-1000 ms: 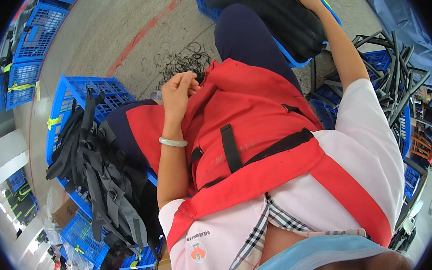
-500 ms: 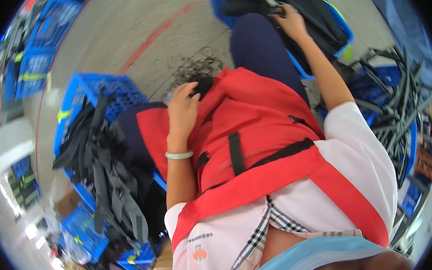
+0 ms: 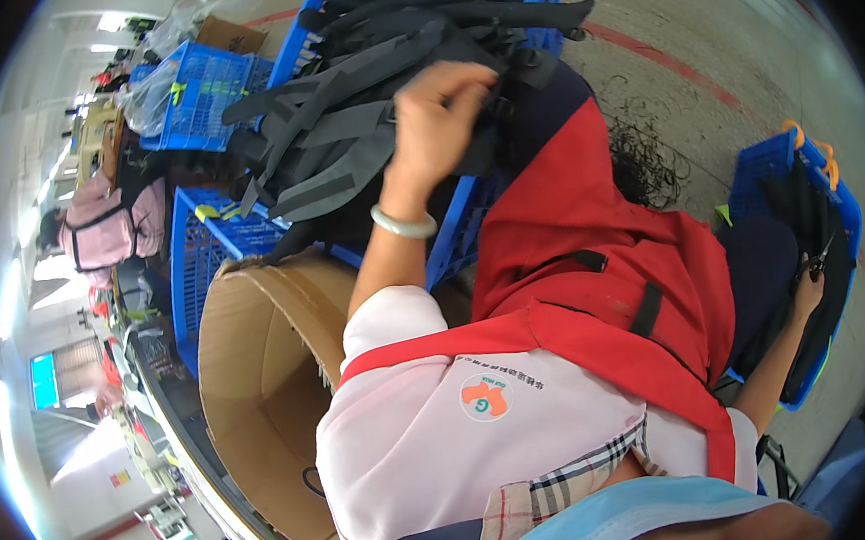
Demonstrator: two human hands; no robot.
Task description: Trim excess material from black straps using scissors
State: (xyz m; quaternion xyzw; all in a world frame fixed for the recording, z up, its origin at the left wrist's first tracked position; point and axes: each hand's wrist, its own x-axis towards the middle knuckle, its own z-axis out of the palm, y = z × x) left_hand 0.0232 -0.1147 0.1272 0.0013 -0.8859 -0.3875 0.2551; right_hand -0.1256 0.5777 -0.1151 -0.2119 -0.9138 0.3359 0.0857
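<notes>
My left hand (image 3: 434,119), with a pale bangle at its wrist, is over a heap of black padded straps (image 3: 342,126) in a blue crate (image 3: 464,223). Its fingers are bent in toward the thumb, slightly blurred; whatever they may pinch is hidden against the dark straps. Far to the right, my right hand (image 3: 808,296) grips a pair of scissors (image 3: 819,263), blades pointing away from me. It is over another blue crate (image 3: 853,210) of long black pieces (image 3: 798,194). A red apron (image 3: 590,229) covers my lap.
An open cardboard box (image 3: 260,382) stands close at my left, beside a smaller blue crate (image 3: 190,247). Farther off are another blue crate (image 3: 215,95) and a pink backpack (image 3: 113,222). Black thread scraps (image 3: 650,149) litter the floor ahead.
My view has swung left, bringing the strap crate and cardboard box to the middle. My left hand has gone from above the apron to the strap heap. The scissors stay in my right hand.
</notes>
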